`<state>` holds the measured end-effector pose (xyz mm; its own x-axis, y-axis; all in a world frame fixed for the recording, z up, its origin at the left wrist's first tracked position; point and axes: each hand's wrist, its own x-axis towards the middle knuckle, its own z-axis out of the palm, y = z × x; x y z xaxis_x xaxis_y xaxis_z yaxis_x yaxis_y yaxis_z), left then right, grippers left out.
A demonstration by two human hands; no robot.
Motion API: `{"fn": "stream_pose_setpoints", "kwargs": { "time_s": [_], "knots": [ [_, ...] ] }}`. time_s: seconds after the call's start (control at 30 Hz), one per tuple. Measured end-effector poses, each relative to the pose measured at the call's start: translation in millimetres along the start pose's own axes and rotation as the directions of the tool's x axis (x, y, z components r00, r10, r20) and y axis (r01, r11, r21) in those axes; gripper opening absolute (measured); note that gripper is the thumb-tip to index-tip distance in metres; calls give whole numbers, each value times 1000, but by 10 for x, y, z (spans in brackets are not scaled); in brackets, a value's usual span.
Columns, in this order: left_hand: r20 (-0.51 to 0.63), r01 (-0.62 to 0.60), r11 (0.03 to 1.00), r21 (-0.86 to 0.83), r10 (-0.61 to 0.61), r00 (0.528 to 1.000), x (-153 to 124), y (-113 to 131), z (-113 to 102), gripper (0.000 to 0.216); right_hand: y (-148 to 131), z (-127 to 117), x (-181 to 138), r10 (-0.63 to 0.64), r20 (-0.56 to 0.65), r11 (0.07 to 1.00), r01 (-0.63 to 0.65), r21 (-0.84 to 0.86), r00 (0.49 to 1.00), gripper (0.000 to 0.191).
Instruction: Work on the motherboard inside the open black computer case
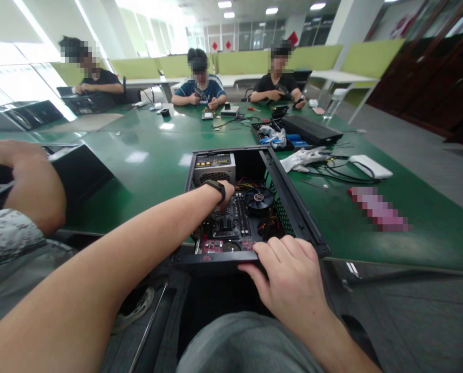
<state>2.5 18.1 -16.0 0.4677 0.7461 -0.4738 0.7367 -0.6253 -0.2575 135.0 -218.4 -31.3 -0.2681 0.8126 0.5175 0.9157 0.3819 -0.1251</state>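
Observation:
An open black computer case [299,207] lies on the green table, its near edge jutting toward my lap. Inside are a motherboard [237,212], a round cooling fan [258,198], a red circuit board [212,244] near the front and a grey power supply [216,168] at the back. My left hand [227,194], with a dark band at the wrist, reaches down into the case beside the power supply. Its fingertips are mostly hidden, so what they touch does not show. My right hand [288,264] grips the near rim of the case, thumb below and fingers over the top.
White work gloves [305,158], cables, a white box [370,167] and a blurred pink object [379,208] lie right of the case. Behind is a black tray [260,135] with blue items. A neighbour's arm [37,186] works at another case [80,173] on the left. Three people sit across the table.

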Motion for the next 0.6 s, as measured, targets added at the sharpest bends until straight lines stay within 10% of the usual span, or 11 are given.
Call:
{"fn": "stream_pose_setpoints", "kwargs": {
  "time_s": [0.6],
  "knots": [
    [20, -19, 1000, 17, 18, 1000, 17, 7, -2, 56, 1, 0, 1, -1, 1, 1000, 1, -8, 1000, 22]
  ]
}}
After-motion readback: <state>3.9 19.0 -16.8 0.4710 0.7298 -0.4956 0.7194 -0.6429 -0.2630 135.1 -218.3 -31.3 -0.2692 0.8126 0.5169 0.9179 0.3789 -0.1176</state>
